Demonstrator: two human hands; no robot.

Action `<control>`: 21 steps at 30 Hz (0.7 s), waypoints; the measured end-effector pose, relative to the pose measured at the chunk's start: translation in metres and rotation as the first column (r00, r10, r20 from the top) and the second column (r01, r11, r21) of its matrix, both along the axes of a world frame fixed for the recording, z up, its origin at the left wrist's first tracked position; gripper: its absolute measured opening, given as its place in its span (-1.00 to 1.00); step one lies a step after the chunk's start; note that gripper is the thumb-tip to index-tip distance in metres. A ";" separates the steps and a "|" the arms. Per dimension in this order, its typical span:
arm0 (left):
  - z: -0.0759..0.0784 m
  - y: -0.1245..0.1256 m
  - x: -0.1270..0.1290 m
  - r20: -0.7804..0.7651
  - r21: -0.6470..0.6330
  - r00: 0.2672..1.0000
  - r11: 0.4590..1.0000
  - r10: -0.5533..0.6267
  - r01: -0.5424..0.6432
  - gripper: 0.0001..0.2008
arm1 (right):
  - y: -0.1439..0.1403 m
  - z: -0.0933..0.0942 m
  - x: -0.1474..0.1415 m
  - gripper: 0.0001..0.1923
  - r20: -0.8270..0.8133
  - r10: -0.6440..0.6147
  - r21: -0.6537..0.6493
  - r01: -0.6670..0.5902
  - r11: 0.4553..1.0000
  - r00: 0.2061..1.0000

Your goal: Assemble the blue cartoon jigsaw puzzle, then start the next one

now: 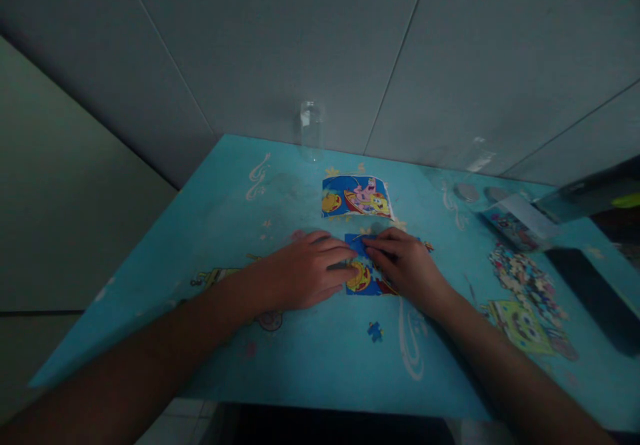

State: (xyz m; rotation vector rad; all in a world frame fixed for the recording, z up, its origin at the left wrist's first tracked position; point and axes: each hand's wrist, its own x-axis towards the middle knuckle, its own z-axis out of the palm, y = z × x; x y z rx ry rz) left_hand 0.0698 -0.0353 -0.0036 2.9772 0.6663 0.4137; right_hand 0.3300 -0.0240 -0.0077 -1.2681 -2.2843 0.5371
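A partly built cartoon jigsaw lies in the middle of a light blue printed table. My left hand rests flat on the table at its left edge, fingertips on the pieces. My right hand lies over the jigsaw's right side, fingers pointing left and pinching at a small piece near its top edge. The fingertips of both hands almost meet. A printed reference picture of the same cartoon lies just beyond the jigsaw. One loose blue piece sits nearer to me.
A heap of loose puzzle pieces lies at the right. Behind it are a small box, two round lids and a dark object at the table's right edge. A clear glass jar stands at the back edge by the wall.
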 end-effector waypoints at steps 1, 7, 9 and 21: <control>0.000 0.000 0.000 -0.001 -0.002 1.000 1.000 0.001 -0.001 -0.70 | -0.001 0.000 -0.001 -0.74 0.001 -0.011 0.007 0.011 1.000 1.000; 0.004 0.000 0.002 -0.002 0.004 1.000 1.000 -0.007 0.007 -0.73 | -0.005 -0.002 -0.004 -0.74 -0.006 -0.050 0.045 0.050 0.998 0.999; 0.004 -0.001 0.002 -0.003 0.003 1.000 1.000 -0.010 0.010 -0.72 | -0.005 -0.003 -0.002 -0.74 -0.013 -0.037 0.056 0.037 0.998 0.999; 0.004 -0.001 0.001 0.002 -0.011 1.000 1.000 -0.010 0.010 -0.70 | -0.023 0.016 0.011 -0.61 0.352 0.107 0.157 -0.171 0.973 0.930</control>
